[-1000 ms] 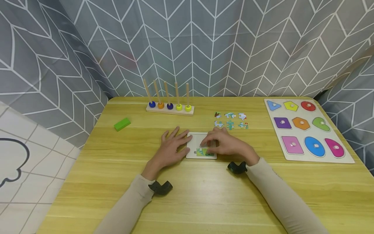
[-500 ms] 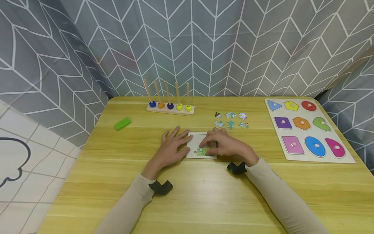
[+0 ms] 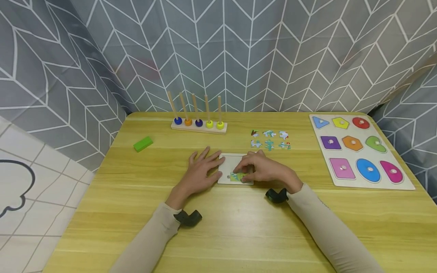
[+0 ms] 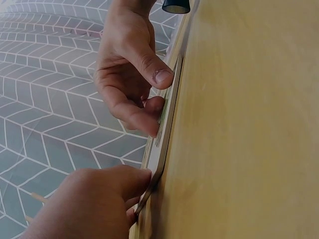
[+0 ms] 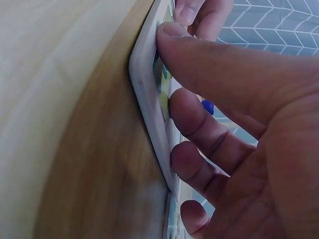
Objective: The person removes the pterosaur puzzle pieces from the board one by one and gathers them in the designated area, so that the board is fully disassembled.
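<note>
A small white puzzle tray [image 3: 225, 163] lies on the table, with joined green puzzle pieces [image 3: 235, 176] along its near side. My left hand [image 3: 199, 174] spreads its fingers beside the tray, thumb and fingertips touching its left edge. Over the tray's right half is my right hand [image 3: 263, 167], thumb and index finger bent around a puzzle piece in the green section. Part of that section is hidden under the fingers. In the right wrist view, the thumb lies near the tray's rim, with a green-yellow puzzle piece [image 5: 165, 92] beside it.
Several loose puzzle pieces [image 3: 269, 145] lie in two rows behind the tray. A peg stand [image 3: 199, 127] with coloured beads is at the back. To the left sits a green block [image 3: 143, 144]. A knobbed shape board [image 3: 349, 163] lies at the right. Curtains [image 3: 225, 57] hang behind the table.
My right fingers have shifted very slightly over the green pieces, and the visible pattern between them differs a little. The left hand and tray stay in place.
</note>
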The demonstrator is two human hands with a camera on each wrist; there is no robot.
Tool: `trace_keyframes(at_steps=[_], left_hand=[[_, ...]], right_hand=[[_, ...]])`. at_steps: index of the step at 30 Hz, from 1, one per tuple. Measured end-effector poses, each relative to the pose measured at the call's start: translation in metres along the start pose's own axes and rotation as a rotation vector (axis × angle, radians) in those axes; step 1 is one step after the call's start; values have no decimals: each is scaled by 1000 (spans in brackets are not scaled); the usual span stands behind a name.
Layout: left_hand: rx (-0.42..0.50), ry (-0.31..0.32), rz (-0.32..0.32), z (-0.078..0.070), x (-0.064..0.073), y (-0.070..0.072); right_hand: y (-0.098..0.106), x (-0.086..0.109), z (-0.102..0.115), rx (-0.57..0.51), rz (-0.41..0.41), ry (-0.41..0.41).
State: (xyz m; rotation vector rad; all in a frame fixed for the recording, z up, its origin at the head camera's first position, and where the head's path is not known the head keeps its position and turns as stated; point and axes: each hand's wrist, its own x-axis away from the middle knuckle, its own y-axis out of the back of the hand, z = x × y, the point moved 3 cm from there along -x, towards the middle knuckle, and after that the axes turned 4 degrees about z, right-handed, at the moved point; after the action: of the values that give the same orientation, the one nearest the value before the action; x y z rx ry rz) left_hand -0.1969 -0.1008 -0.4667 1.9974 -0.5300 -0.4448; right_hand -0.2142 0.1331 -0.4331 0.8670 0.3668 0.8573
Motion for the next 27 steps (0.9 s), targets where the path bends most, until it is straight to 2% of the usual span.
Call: trace_keyframes(at_steps=[10,27], left_hand=[[1,-9,-7,0,0,0],[5,-12,-11,-1,1,0]], right_hand=[[-3,1,2,48,25,34],[-5,0,5,49,38,23]])
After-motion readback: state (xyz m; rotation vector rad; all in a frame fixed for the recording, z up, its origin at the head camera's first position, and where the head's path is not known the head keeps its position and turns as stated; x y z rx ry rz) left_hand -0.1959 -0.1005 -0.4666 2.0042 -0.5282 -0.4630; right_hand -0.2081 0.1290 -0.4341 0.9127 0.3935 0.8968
